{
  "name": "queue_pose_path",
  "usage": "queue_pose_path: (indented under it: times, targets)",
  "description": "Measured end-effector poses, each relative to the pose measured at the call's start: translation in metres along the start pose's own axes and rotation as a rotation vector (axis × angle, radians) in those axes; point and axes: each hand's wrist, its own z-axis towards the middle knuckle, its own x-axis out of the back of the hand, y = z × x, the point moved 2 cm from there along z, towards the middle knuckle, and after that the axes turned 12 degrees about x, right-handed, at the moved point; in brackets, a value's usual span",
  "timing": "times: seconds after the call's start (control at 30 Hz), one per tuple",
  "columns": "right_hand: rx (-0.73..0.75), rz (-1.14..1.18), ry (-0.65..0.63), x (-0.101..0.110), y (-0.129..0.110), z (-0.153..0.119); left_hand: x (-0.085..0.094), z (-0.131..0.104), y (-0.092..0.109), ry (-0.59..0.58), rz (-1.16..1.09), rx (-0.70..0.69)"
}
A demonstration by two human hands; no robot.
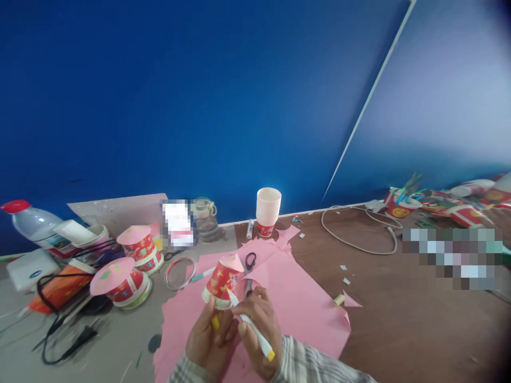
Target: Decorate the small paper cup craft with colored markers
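Observation:
A red paper cup (221,279) stands upside down with a pink paper piece on its top, just beyond my hands. My left hand (211,335) has its fingers closed at the cup's near rim, with a small yellow piece (216,322) showing between them. In my right hand (261,324) is a white marker (257,336) with a yellow end, its tip side pointing at the cup. Under both hands lies a large pink paper sheet (303,298). Black-handled scissors (250,261) lie behind the cup, partly hidden by pink paper.
Two decorated cups with pink tops (120,282), a bottle (38,226), cables and a plug (83,338) are at left. A phone (178,224), glass jar (207,221) and cup stack (268,210) stand by the wall. Cable (359,247) and craft supplies are at right.

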Motion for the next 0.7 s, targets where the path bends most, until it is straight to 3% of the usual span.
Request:
queue_pose_path:
  times: [0.7]
  targets:
    - [0.045,0.113,-0.02,0.0015,-0.0096,0.0071,-0.0038,-0.0012,0.0007,0.027,0.029,-0.043]
